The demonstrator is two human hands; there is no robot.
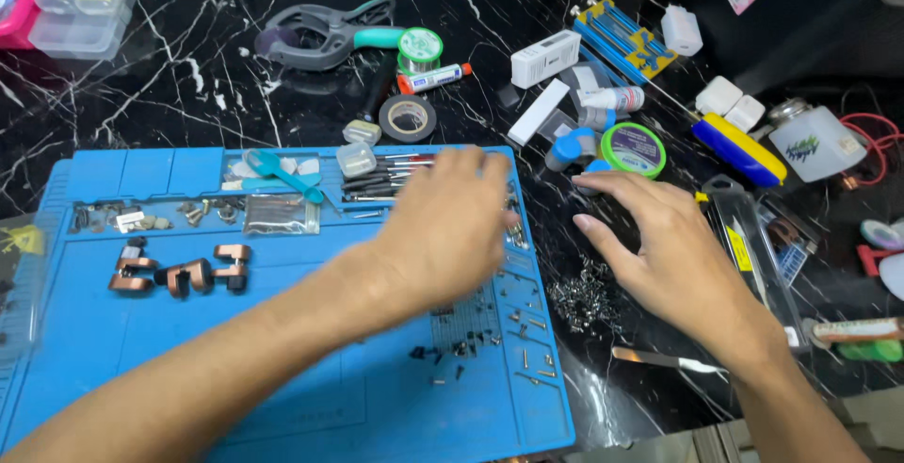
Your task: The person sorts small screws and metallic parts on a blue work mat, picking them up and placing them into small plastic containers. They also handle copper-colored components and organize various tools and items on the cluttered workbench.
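Observation:
My left hand (pixel 447 227) is blurred with motion and hovers over the right part of a blue work mat (pixel 235 359), near a row of thin screwdrivers (pixel 386 180) and small screws. Whether it holds anything I cannot tell. My right hand (pixel 664 251) rests palm down on the black marble table, fingers apart, just right of a pile of tiny metal screws (pixel 584 293) and below a green round tin (pixel 633 149). Several copper-coloured parts (pixel 179 273) lie on the mat's left side.
Tweezers (pixel 664 360) lie near my right wrist. Behind are a grey clamp tool (pixel 315 37), a solder spool (pixel 419 47), a tape roll (pixel 407 117), white boxes (pixel 544 58), a yellow-blue tool (pixel 739 149), a solvent bottle (pixel 815 143) and clear plastic boxes (pixel 80 6).

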